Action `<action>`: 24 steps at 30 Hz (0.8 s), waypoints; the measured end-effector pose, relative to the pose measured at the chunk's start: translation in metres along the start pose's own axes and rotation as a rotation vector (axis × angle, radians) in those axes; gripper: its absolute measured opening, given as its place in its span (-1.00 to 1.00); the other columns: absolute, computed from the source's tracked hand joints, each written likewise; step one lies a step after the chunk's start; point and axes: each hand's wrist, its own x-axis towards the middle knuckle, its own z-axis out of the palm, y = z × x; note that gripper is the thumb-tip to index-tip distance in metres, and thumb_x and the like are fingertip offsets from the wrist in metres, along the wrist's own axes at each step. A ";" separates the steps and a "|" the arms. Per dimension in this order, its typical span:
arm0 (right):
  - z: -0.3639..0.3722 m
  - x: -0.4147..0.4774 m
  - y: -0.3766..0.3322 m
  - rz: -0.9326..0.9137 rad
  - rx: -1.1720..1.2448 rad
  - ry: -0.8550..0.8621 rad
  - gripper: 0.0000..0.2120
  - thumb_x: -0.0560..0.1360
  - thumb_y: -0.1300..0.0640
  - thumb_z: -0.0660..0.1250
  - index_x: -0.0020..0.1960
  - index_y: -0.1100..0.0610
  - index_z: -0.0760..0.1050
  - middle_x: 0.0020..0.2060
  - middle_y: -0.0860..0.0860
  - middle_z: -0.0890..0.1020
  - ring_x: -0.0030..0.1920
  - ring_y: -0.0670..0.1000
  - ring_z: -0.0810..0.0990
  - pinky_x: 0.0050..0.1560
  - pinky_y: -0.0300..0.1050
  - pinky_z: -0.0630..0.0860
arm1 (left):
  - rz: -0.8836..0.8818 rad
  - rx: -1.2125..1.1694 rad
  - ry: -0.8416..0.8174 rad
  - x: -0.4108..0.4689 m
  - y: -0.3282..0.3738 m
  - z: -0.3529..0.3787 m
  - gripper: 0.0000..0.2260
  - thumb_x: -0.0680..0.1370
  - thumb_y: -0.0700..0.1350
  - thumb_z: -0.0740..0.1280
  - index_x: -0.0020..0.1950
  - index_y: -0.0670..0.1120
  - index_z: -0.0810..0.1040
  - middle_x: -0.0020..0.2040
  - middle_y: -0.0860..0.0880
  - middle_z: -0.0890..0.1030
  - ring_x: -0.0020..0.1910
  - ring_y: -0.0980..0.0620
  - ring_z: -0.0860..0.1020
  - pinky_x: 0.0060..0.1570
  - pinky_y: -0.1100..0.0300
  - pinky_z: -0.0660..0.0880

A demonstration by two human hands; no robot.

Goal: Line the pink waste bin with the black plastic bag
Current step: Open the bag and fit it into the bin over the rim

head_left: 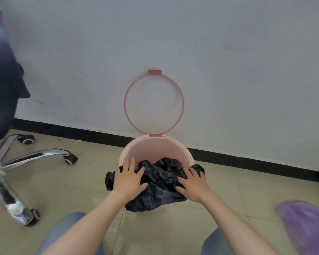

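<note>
The pink waste bin stands on the tiled floor against the white wall, its pink ring-shaped lid frame flipped up and leaning on the wall. A crumpled black plastic bag lies over the near half of the bin's mouth and hangs down the front and both sides. My left hand lies flat on the bag at the bin's left rim, fingers spread. My right hand presses on the bag at the right rim, fingers spread and slightly curled into the plastic. The far inner wall of the bin shows bare pink.
An office chair with a chrome star base and black castors stands at the left. A black skirting strip runs along the wall. A purple blurred object sits at the lower right. My knees in blue jeans frame the bottom.
</note>
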 end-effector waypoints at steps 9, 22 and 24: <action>-0.020 0.014 -0.004 0.399 0.305 0.526 -0.77 0.52 0.13 0.16 -0.07 0.14 0.59 0.02 0.11 0.60 0.13 0.17 0.44 0.12 0.02 0.33 | 0.221 -0.004 0.335 -0.058 0.006 0.007 -0.30 0.20 0.35 0.40 0.24 0.01 0.52 0.25 -0.21 0.55 0.22 -0.24 0.50 0.05 -0.26 0.47; -0.062 0.007 0.025 0.418 0.625 0.747 -0.75 0.56 0.14 0.17 0.19 0.18 0.49 0.15 0.18 0.59 0.16 0.22 0.50 0.11 0.06 0.44 | 0.262 -0.080 0.339 -0.053 -0.015 -0.012 -0.72 0.06 -0.12 0.65 -0.33 0.09 0.68 -0.02 -0.12 0.70 0.03 -0.22 0.62 -0.08 -0.26 0.52; -0.059 -0.004 0.015 0.227 0.422 0.957 -0.73 0.53 0.18 0.22 0.18 0.24 0.50 0.14 0.25 0.57 0.18 0.28 0.48 0.12 0.14 0.45 | 0.233 -0.183 0.316 -0.053 -0.026 -0.011 -0.80 0.24 -0.19 0.57 -0.20 0.02 0.70 0.13 -0.20 0.63 0.19 -0.32 0.51 0.10 -0.33 0.40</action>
